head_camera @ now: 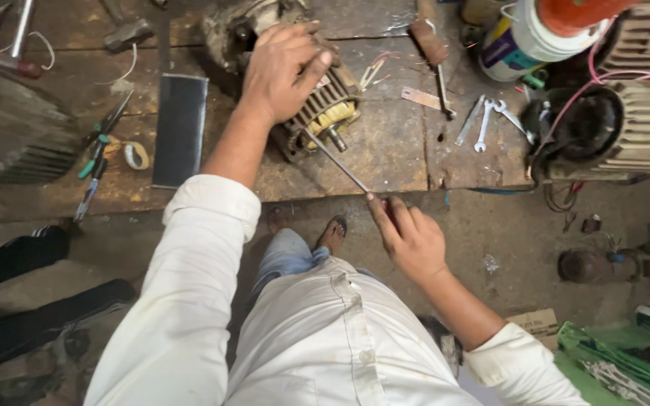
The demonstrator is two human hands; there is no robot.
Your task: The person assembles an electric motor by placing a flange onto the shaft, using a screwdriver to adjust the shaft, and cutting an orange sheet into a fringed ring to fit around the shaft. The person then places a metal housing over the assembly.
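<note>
While the left hand [283,71] lies palm-down on the small motor [317,113] at the counter [400,150] edge, fingers wrapped over its finned housing, the right hand [408,237] grips a screwdriver [340,162] by the handle, fingers clenched. Screwdriver's long axis runs diagonally, up-left from right hand, tip at the motor's lower end just beside the shaft. Motor lies up and left of the right hand; left hand is already on it, so nearer. Spanners [483,120], a hammer [434,53] and pliers [95,162] lie apart on the counter.
</note>
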